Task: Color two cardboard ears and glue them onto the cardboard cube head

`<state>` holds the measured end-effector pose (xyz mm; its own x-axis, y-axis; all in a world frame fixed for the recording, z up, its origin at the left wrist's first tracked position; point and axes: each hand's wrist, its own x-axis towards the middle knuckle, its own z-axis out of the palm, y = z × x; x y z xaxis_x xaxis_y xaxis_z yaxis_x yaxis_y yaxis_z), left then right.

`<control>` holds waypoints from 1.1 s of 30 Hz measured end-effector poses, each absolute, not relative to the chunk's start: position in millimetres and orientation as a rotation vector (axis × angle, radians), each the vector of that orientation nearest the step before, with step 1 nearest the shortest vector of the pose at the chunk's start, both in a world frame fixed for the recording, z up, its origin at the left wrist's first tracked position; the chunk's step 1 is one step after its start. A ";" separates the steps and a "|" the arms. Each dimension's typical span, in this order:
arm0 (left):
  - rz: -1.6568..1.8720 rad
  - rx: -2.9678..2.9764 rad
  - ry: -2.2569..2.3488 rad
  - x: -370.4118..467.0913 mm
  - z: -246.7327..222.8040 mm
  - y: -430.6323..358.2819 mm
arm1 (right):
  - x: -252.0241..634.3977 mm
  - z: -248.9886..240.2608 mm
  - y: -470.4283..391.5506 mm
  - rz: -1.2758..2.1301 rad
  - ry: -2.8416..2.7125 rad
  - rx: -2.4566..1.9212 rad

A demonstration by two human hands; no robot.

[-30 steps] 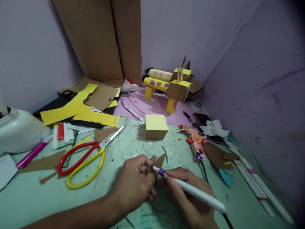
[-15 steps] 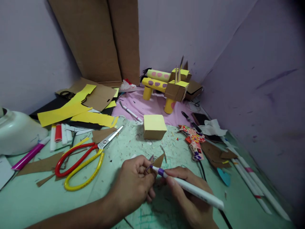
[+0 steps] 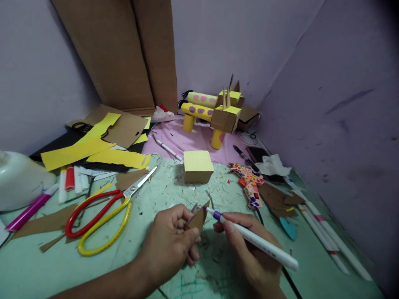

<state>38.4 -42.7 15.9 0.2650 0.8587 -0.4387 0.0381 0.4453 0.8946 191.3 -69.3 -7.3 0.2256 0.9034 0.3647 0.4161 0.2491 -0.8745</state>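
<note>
Between the thumb and fingers of my left hand (image 3: pixel 173 238) is a small pointed cardboard piece (image 3: pixel 198 219), with a purple edge showing; a second small tip beside it is partly hidden. My right hand (image 3: pixel 249 245) grips a white marker (image 3: pixel 264 245) with a purple band. Its purple tip meets or nearly meets the upper edge of the cardboard piece. Just beyond my hands sits a cardboard box (image 3: pixel 198 176) with a yellow top. Large scissors (image 3: pixel 102 216) with red and yellow handles lie spread to the left of my left hand.
Yellow paper strips (image 3: pixel 77 151) and a brown cardboard sheet (image 3: pixel 124 124) lie back left, near a white container (image 3: pixel 21 180). Tube-bodied cardboard animals (image 3: pixel 215 116) stand at the back. A flower-patterned glue gun (image 3: pixel 251 185), cardboard scraps (image 3: pixel 274 201) and white markers (image 3: pixel 330 232) lie right.
The marker tip has moved from low on the cardboard piece, near my left fingers, up to its upper edge. The cardboard piece now shows more of its face. The view has shifted slightly.
</note>
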 end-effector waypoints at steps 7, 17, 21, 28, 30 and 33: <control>0.679 0.990 1.175 38.1 14.4 -41.5 | 190.5 -6.4 -71.1 0.600 -1.463 -1.312; 0.677 0.999 1.170 38.3 15.5 -41.4 | 189.0 -4.0 -69.3 0.585 -1.476 -1.296; 0.676 0.976 1.172 38.5 17.6 -40.9 | 189.9 -4.9 -67.9 0.541 -1.408 -1.348; 0.692 0.970 1.163 38.7 15.6 -40.9 | 190.5 -6.4 -67.2 0.493 -1.371 -1.372; 0.690 0.972 1.159 39.0 16.0 -40.9 | 189.7 -6.1 -67.5 0.501 -1.395 -1.349; 0.698 0.966 1.160 39.1 16.8 -41.0 | 188.4 -5.5 -68.3 0.514 -1.454 -1.317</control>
<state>39.1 -41.0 16.8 0.2765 0.8606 -0.4278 0.0244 0.4387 0.8983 188.4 -68.3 -5.5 0.1664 0.8985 0.4063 0.4439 0.2996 -0.8445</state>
